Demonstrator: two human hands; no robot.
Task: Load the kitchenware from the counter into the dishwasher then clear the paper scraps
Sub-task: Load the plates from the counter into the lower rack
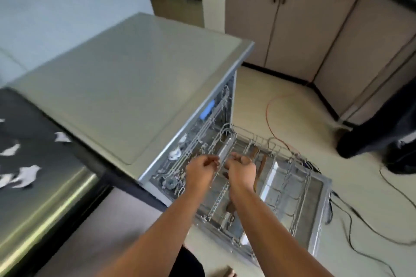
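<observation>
Left hand (201, 172) and right hand (242, 170), fingers curled, over pulled-out dishwasher rack (299, 177); too blurred, cannot tell what they grip. Brown utensils (254, 153) in rack. Paper scraps (24, 175) on dark surface (29, 114).

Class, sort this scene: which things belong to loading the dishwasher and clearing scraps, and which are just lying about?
Job: dishwasher rack, wooden utensils in it, paper scraps on the dark counter, left hand, right hand.
Lying about: orange cable, black cables, cupboards.
</observation>
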